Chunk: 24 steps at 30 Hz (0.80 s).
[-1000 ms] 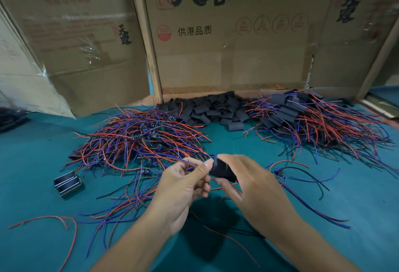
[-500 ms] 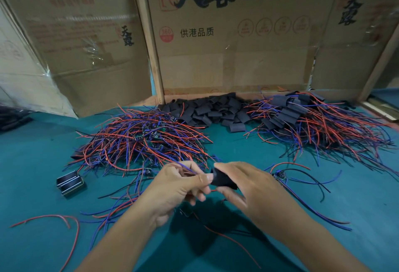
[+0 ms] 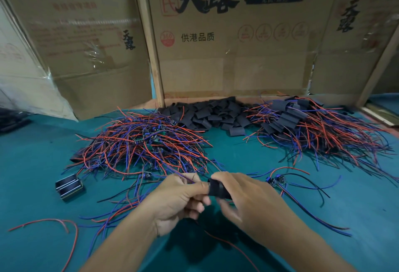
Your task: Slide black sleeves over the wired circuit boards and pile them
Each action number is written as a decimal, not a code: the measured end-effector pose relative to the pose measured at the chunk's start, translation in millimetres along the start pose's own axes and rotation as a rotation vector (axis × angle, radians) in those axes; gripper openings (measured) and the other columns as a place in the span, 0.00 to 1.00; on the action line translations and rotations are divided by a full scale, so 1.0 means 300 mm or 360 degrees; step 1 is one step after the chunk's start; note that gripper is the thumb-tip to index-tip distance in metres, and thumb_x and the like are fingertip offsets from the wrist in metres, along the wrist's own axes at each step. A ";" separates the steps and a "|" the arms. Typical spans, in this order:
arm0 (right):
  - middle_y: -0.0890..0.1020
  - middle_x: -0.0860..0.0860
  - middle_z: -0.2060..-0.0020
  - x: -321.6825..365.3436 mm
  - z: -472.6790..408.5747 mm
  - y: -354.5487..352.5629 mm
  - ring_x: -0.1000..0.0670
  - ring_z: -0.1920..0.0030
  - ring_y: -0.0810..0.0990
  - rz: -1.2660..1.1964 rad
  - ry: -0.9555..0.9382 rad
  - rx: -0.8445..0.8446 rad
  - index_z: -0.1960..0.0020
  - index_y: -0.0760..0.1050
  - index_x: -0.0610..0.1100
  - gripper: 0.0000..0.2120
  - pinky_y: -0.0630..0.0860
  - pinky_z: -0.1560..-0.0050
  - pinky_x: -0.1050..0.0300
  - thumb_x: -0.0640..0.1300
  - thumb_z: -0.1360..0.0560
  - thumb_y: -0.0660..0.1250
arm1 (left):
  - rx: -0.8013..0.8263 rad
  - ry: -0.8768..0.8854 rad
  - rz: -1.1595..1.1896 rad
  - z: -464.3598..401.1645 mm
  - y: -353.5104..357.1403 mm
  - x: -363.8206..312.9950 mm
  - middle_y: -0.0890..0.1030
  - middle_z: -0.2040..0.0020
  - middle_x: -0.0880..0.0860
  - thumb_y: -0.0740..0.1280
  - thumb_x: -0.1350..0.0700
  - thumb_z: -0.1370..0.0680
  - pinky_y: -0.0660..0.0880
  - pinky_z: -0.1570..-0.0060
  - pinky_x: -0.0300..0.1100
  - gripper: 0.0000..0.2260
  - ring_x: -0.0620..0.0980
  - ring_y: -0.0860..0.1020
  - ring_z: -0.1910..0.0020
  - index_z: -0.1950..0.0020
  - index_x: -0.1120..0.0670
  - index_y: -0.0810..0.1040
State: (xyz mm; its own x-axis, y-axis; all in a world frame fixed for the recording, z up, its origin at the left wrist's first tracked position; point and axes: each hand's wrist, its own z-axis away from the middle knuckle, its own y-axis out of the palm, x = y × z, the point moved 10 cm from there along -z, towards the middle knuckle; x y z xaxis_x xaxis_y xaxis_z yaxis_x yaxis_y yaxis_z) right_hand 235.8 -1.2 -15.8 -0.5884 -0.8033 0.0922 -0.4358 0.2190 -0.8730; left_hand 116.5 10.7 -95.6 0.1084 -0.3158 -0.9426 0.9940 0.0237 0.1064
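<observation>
— Where's the black sleeve (image 3: 218, 189)?

— Held above the green tabletop (image 3: 356, 196), pinched by the right hand (image 3: 248, 198), whose fingers curl around it.

— And the left hand (image 3: 177, 200)?

— Its fingers pinch blue and red wires right at the sleeve's mouth.

— The piles?

— Bare wired boards (image 3: 146, 142) left, loose sleeves (image 3: 211, 114) behind, sleeved boards (image 3: 302, 120) right.

a black sleeve (image 3: 218, 189) sat pinched between both hands over the green table; bare wired boards (image 3: 146, 142) lay heaped left, loose sleeves (image 3: 211, 115) behind, sleeved boards (image 3: 302, 124) piled right.
</observation>
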 end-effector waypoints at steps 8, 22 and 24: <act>0.80 0.47 0.56 -0.131 -0.047 -0.099 0.42 0.55 0.80 0.0141 0.0114 -0.0310 0.50 0.81 0.43 0.07 0.78 0.55 0.50 0.45 0.25 0.68 | -0.0157 0.0072 0.0389 -0.008 -0.033 -0.031 0.75 0.72 0.52 0.68 0.57 0.23 0.63 0.80 0.35 0.07 0.45 0.68 0.78 0.60 0.57 0.78; 0.78 0.42 0.50 -0.934 -0.336 -0.274 0.39 0.46 0.75 0.1125 0.0882 0.0035 0.46 0.74 0.40 0.14 0.75 0.49 0.47 0.48 0.26 0.69 | -0.0962 0.1172 -0.1845 0.089 -0.090 -0.243 0.66 0.77 0.48 0.68 0.53 0.20 0.61 0.73 0.46 0.12 0.57 0.72 0.73 0.62 0.51 0.70; 0.79 0.42 0.48 -0.931 -0.342 -0.249 0.40 0.45 0.75 0.1306 0.0926 0.0055 0.45 0.77 0.42 0.15 0.72 0.46 0.48 0.50 0.26 0.67 | -0.1055 0.1161 -0.1924 0.087 -0.119 -0.249 0.72 0.75 0.50 0.68 0.53 0.21 0.64 0.74 0.47 0.11 0.58 0.74 0.72 0.61 0.52 0.72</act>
State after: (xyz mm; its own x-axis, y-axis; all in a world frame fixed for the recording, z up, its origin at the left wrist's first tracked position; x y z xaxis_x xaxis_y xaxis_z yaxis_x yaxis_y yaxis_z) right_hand 362.8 263.5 72.7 -0.9429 -0.0140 -0.3328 0.2684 0.5596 -0.7841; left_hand 72.8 8.8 -20.9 -0.9435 0.0519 -0.3273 0.2979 0.5657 -0.7689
